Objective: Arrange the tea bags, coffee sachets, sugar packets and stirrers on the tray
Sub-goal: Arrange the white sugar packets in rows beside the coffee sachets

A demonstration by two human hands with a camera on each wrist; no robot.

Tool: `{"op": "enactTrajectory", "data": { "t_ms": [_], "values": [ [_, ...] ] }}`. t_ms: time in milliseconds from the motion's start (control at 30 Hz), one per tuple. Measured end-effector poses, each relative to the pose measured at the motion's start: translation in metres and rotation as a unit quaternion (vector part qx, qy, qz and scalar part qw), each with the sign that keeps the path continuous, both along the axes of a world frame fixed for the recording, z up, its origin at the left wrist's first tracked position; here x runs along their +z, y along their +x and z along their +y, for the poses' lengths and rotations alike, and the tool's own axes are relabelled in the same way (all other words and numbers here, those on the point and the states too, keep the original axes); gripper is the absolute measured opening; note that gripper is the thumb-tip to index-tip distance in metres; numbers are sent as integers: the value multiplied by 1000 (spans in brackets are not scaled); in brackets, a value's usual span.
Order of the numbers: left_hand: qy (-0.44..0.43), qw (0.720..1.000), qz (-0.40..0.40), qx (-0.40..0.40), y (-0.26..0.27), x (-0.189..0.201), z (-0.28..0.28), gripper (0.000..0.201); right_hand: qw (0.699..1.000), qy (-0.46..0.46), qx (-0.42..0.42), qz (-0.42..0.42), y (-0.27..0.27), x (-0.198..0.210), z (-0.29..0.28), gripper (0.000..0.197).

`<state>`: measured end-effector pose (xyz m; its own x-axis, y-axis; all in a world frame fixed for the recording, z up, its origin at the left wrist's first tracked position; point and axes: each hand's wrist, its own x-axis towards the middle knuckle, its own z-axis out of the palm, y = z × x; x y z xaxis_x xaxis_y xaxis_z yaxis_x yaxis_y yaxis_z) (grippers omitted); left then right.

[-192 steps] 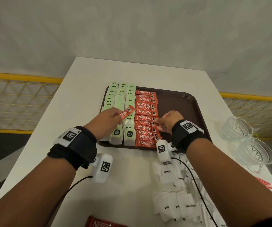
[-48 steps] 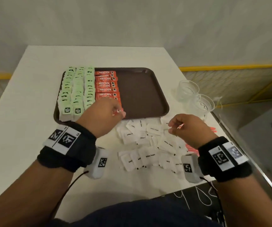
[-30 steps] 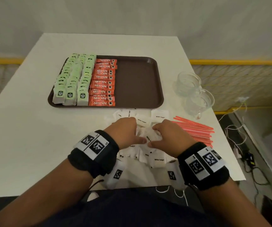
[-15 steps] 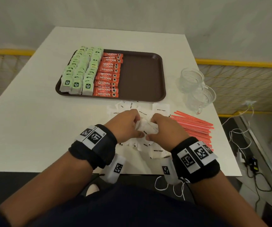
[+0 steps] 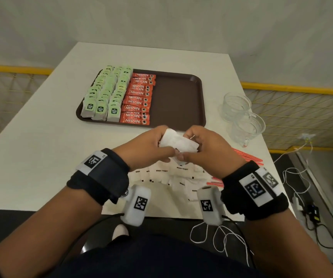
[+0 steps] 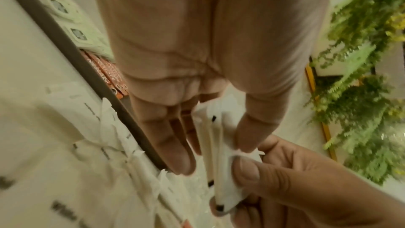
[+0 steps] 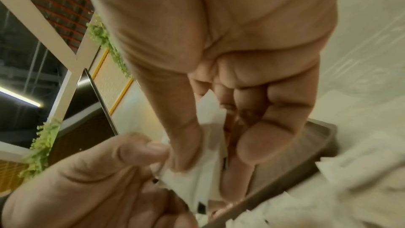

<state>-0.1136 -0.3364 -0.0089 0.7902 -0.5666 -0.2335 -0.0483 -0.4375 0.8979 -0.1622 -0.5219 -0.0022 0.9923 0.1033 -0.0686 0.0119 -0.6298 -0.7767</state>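
Observation:
Both hands hold one small stack of white sugar packets (image 5: 176,142) just above the table, close to the near rim of the brown tray (image 5: 181,101). My left hand (image 5: 151,145) pinches the stack (image 6: 215,153) between thumb and fingers; my right hand (image 5: 201,145) grips its other side (image 7: 192,176). On the tray lie three rows of green tea bags (image 5: 105,95) at the left and a column of red coffee sachets (image 5: 137,99) beside them. More sugar packets (image 5: 173,177) are scattered under my wrists. Red stirrers (image 5: 247,157) lie to the right.
Two clear glass cups (image 5: 241,117) stand right of the tray near the table's right edge. The tray's right half is bare brown surface. White cables (image 5: 294,177) hang beyond the table's right edge, with yellow railings behind.
Both hands have lifted the gathered sugar packets off the pile and carried them forward to the tray's near edge. The coffee sachet held earlier now lies in its column.

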Motion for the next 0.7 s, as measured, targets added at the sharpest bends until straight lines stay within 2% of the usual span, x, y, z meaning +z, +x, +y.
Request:
{"op": "enactTrajectory", "data": {
  "t_ms": [100,167,267,367,500,567,700],
  "values": [
    [-154,972,167,53,12,12,3,21,999,-2,35,-21,19,18,9,30],
    [-192,957,211,53,25,15,9,21,998,-20,50,-15,35,26,16,31],
    [-216,952,210,52,47,17,25,28,998,15,55,-17,60,33,28,32],
    [-255,944,192,85,74,19,41,33,997,65,-11,-28,86,35,38,36],
    [-285,936,167,119,112,18,54,43,982,166,-71,56,125,30,53,30],
    [-298,931,164,134,131,17,56,41,973,206,-85,68,147,26,59,24],
    [-323,915,188,152,175,18,59,32,969,212,-111,56,194,21,61,20]
  ]
}}
